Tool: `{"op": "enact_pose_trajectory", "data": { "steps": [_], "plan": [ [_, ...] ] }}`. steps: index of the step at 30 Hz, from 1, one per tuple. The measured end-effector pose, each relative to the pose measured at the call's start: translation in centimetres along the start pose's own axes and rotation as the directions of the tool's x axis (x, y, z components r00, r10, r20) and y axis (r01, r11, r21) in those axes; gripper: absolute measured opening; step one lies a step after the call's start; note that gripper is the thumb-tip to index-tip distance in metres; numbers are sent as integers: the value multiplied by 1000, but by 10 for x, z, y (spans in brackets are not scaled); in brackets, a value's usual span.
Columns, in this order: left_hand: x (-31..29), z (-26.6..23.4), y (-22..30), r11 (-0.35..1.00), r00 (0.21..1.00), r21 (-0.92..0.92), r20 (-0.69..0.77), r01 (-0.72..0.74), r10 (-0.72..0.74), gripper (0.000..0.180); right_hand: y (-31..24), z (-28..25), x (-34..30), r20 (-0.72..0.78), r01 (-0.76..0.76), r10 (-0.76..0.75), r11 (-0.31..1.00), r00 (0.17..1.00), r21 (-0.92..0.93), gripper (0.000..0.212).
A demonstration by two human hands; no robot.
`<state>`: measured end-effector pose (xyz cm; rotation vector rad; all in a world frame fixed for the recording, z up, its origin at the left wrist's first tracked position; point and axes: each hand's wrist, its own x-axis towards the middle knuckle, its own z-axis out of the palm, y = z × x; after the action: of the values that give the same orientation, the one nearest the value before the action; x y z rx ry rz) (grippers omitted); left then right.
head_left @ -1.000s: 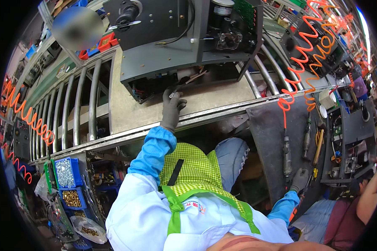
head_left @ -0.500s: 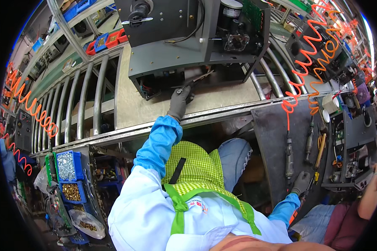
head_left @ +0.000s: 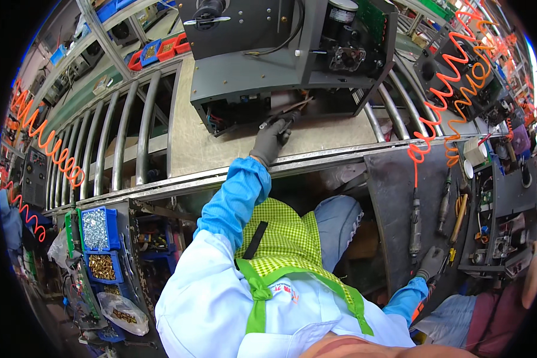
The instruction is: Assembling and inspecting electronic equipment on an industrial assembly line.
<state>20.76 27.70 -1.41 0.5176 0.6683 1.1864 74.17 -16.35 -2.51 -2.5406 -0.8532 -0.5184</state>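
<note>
My left hand (head_left: pixel 271 141), in a grey glove, closes round a slender tool with a dark handle (head_left: pixel 274 119); its kind is unclear. The tool's thin end points into the low opening at the front of a dark grey machine housing (head_left: pixel 250 79). Inside the opening are wires and dark parts. On top of the housing sit a cylindrical motor (head_left: pixel 342 11) and a black upright panel. My right hand (head_left: pixel 431 261), also gloved, lies low on the dark bench mat (head_left: pixel 394 197), beside several hand tools. Its fingers are too small and dark to read.
Steel rollers (head_left: pixel 122 134) flank the plate under the housing. Two power drivers (head_left: pixel 415 230) and a hammer (head_left: pixel 458 218) lie on the mat, below coiled orange hoses (head_left: pixel 426 128). Blue bins of screws (head_left: pixel 99 230) stand at left. Another person's arm (head_left: pixel 531 280) shows at right.
The view has shifted slightly, so the housing appears a little farther right and higher. My left hand still grips the tool at the opening. My right hand stays at the same spot on the mat.
</note>
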Motion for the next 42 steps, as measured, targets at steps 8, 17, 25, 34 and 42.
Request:
{"op": "enact_pose_trajectory", "data": {
  "steps": [8,17,25,34,42],
  "plan": [
    [15,-3,19,997,994,42,92,-68,64,19,4,3,2,8,-20,20,1000,1000,1,30],
    [15,-14,31,539,869,803,-56,-253,491,25,2,-2,0,25,-33,33,999,999,16,29],
    [78,-51,54,-543,862,832,353,-111,364,39,-7,-1,-1,-6,-43,44,999,999,22,31],
    [62,-41,20,499,717,683,52,-533,695,34,8,5,-2,5,-63,63,998,998,-16,30],
    [147,-165,27,-338,929,923,276,-185,245,26,-14,-1,0,16,18,-18,1000,1000,0,29]
  ]
}}
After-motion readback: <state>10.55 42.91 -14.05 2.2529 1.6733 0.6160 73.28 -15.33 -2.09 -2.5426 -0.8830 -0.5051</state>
